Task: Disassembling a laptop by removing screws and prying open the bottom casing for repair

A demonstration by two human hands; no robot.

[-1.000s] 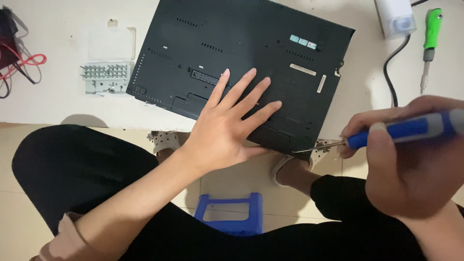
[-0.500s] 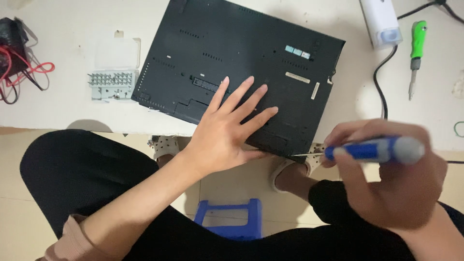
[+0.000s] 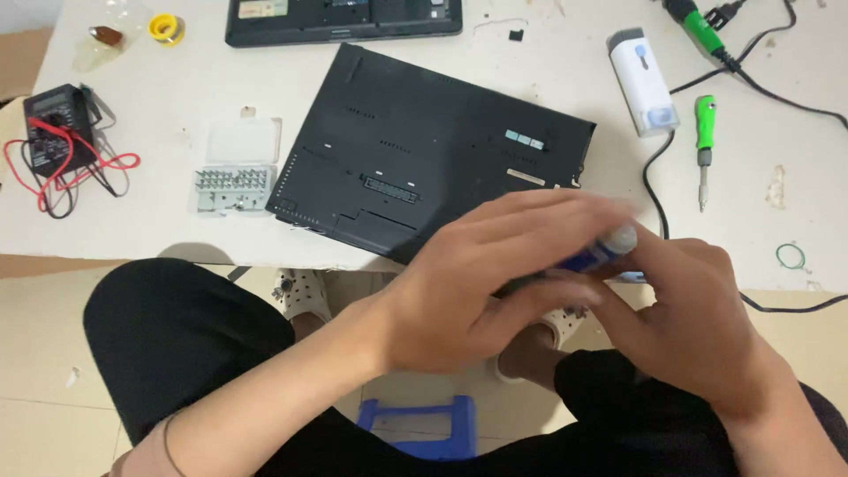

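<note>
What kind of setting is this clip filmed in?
Probably an informal electronics repair bench: an upturned black laptop on a white table, a black multimeter with red leads, and a clear plastic screwdriver-bit case.

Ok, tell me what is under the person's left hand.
The left hand covers the near edge of the upturned black laptop and part of the blue screwdriver the right hand holds. Its tip is hidden.
</note>
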